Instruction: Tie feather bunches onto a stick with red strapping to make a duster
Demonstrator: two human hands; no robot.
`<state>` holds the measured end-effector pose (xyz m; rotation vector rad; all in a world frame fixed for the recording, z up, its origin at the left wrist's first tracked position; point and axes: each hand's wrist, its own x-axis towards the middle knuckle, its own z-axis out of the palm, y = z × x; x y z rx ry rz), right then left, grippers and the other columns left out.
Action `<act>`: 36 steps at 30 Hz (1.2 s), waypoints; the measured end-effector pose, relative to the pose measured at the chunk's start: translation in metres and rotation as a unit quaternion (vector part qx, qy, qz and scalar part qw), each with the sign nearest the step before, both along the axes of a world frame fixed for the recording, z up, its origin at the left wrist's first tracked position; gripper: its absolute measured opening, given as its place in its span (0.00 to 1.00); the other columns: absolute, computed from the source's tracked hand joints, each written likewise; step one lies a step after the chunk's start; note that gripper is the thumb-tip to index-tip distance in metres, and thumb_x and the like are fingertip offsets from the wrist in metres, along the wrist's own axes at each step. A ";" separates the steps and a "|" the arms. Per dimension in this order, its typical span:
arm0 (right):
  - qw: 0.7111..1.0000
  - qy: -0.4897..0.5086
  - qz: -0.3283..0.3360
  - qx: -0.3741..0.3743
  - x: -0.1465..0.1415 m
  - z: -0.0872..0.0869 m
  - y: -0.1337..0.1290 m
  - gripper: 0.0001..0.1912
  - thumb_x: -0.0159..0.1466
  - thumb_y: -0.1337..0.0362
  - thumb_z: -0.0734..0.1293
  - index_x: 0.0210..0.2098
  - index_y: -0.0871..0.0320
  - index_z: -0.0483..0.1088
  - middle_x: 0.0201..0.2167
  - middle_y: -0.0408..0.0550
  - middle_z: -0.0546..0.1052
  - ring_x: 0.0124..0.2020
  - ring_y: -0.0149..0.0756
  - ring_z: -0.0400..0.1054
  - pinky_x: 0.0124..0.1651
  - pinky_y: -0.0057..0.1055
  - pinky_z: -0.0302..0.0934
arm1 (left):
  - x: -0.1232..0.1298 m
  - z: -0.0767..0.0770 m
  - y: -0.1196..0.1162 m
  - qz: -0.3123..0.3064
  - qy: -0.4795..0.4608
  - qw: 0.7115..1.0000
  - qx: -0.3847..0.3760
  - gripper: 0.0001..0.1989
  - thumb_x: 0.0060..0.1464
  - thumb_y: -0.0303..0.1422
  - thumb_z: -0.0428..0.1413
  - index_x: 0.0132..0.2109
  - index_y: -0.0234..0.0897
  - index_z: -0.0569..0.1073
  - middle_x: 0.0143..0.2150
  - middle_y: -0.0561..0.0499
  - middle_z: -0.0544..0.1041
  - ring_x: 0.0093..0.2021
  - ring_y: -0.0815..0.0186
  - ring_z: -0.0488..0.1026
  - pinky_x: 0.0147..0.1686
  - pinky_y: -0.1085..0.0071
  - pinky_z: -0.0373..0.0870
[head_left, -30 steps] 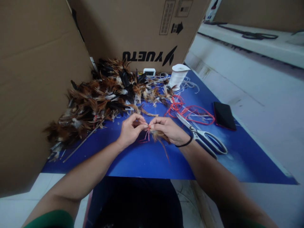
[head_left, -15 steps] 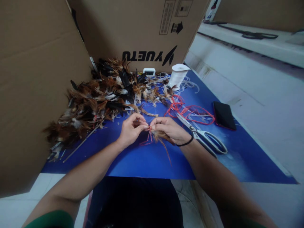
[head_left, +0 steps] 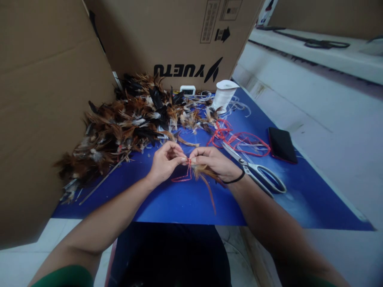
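Note:
Over the middle of the blue table, my left hand [head_left: 166,162] pinches a red string [head_left: 182,179] between thumb and forefinger; a loop of it hangs down below the fingers. Close against it, my right hand [head_left: 214,162], with a black band at the wrist, is closed on a small bunch of brown feathers [head_left: 206,172]. The feathers stick out under the right palm, one long one pointing down. Where string and feather ends meet, between the fingertips, the detail is too small to make out.
Piled feathers [head_left: 119,123] cover the table's left and back. Scissors [head_left: 254,171] lie beside my right wrist, near tangled red string [head_left: 248,153], a white spool [head_left: 224,97] and a black phone [head_left: 283,144]. Cardboard boxes [head_left: 131,36] stand behind and left; a wall is at right.
The hanging loop of red string has swung slightly left and spread wider. The feather tips have shifted a little lower. Both hands stay nearly in place.

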<state>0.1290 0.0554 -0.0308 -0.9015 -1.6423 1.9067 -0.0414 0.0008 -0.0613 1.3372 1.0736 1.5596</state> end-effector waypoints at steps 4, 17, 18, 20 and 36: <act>1.000 0.011 0.004 -0.005 0.001 -0.001 0.000 0.05 0.49 0.65 0.71 0.25 0.61 0.73 0.21 0.40 0.73 0.22 0.25 0.63 0.28 0.24 0.55 | -0.001 0.000 0.000 0.002 -0.002 1.000 -0.008 0.15 0.42 0.29 0.66 0.35 0.36 0.67 0.27 0.56 0.76 0.26 0.71 0.75 0.29 0.73 0.77; 1.000 0.011 0.009 0.008 0.000 -0.004 0.001 0.04 0.50 0.66 0.69 0.25 0.61 0.72 0.20 0.40 0.72 0.20 0.23 0.59 0.23 0.24 0.50 | 0.000 0.000 0.001 -0.011 -0.021 1.000 -0.007 0.16 0.41 0.29 0.66 0.34 0.36 0.67 0.27 0.55 0.77 0.27 0.70 0.76 0.31 0.72 0.77; 1.000 0.013 0.009 0.003 0.001 -0.004 0.001 0.04 0.50 0.66 0.69 0.25 0.61 0.72 0.20 0.40 0.71 0.19 0.23 0.59 0.23 0.24 0.49 | 0.000 0.000 0.000 -0.010 -0.019 1.000 -0.005 0.16 0.41 0.29 0.66 0.34 0.36 0.67 0.27 0.55 0.77 0.27 0.70 0.76 0.31 0.73 0.77; 1.000 0.017 0.010 -0.004 0.001 -0.004 0.001 0.03 0.50 0.67 0.69 0.25 0.61 0.72 0.19 0.39 0.71 0.19 0.23 0.58 0.23 0.24 0.49 | -0.001 0.000 0.000 -0.012 -0.019 1.000 -0.002 0.16 0.41 0.29 0.66 0.34 0.36 0.67 0.27 0.55 0.77 0.27 0.70 0.76 0.31 0.73 0.76; 0.997 -0.007 0.030 0.066 0.004 0.002 0.000 0.06 0.54 0.64 0.70 0.28 0.61 0.73 0.25 0.43 0.76 0.26 0.28 0.68 0.33 0.27 0.60 | -0.003 -0.002 0.002 -0.042 -0.033 0.998 -0.014 0.18 0.43 0.31 0.67 0.36 0.35 0.65 0.28 0.55 0.76 0.25 0.72 0.75 0.28 0.74 0.75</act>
